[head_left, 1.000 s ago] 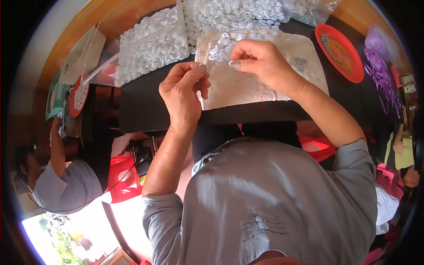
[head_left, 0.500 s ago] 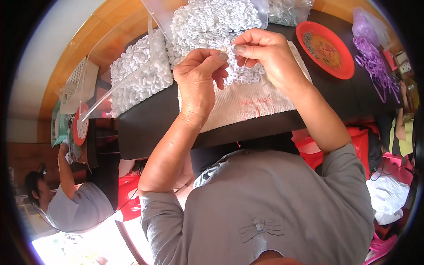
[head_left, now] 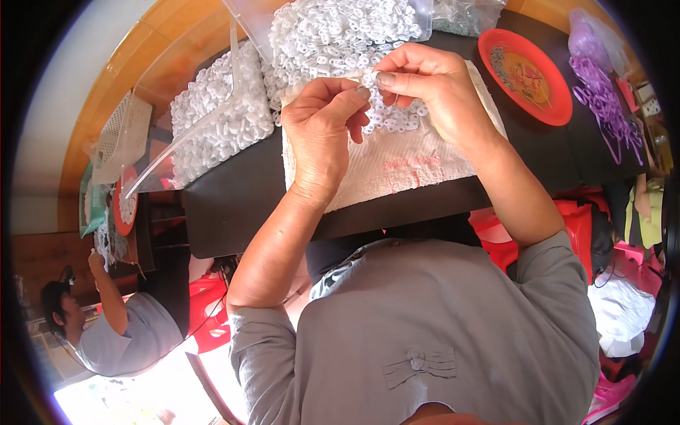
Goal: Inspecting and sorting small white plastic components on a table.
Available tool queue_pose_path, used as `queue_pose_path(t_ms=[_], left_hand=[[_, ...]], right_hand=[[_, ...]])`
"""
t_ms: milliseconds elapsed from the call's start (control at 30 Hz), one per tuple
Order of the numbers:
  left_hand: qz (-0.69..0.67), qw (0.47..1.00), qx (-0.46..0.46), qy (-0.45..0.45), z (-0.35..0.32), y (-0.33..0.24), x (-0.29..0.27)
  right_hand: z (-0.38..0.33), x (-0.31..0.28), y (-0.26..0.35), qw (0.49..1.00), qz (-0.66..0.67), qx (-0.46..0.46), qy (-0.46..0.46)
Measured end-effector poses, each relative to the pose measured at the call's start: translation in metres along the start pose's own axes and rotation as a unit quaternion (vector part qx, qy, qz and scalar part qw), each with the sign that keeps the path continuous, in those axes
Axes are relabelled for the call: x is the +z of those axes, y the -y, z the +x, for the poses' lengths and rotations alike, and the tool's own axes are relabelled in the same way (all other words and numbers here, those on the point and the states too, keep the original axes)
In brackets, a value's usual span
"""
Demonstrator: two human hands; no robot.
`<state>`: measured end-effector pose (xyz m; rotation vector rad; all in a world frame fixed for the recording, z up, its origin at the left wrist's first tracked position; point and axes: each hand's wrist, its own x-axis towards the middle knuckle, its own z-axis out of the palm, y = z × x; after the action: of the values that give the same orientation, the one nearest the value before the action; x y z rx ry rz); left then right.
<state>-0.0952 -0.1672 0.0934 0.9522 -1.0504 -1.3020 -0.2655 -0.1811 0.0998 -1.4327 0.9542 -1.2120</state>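
My left hand (head_left: 322, 131) and my right hand (head_left: 425, 88) meet above a white cloth (head_left: 397, 166) spread on a black table (head_left: 234, 205). Both pinch a small white ring piece (head_left: 368, 76) between thumb and fingertips. Several small white rings (head_left: 397, 117) lie loose on the cloth under my right hand. Just beyond my hands stands a clear plastic bag (head_left: 340, 28) full of the same white rings.
A second clear bag of white rings (head_left: 212, 120) lies at the left. A red plate (head_left: 524, 74) and purple loops (head_left: 602, 92) sit at the right. Red plastic stools (head_left: 567, 227) stand beside me. Another person (head_left: 120, 333) works at the lower left.
My hands have come closer together and now pinch the same small piece. The view has shifted, so the table and bags sit lower and nearer in the picture.
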Motion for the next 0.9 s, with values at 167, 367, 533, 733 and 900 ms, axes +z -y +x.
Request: queue_pose_path(t_ms=[167,367,533,733,900], left_hand=[[-0.011,1.000,-0.005,0.000,-0.0002,0.0050,-0.0036],[-0.016,1.000,-0.006,0.002,-0.0013,0.0066,-0.0037],[-0.035,0.999,-0.010,0.006,-0.0020,0.0087,-0.0054],[-0.058,0.998,-0.029,0.000,-0.0032,0.0073,-0.0037],[-0.078,0.996,-0.040,0.002,-0.0026,0.0086,-0.0047]], right_hand=[[-0.0001,0.0022,-0.0033,1.000,-0.005,-0.008,-0.004],[-0.0002,0.0029,-0.0041,1.000,-0.008,-0.007,-0.004],[0.0005,0.0010,-0.0008,0.999,0.009,0.031,0.015],[0.0032,-0.0036,-0.0050,0.993,0.071,0.088,0.037],[0.0022,-0.0011,-0.0050,0.996,0.054,0.069,0.023]])
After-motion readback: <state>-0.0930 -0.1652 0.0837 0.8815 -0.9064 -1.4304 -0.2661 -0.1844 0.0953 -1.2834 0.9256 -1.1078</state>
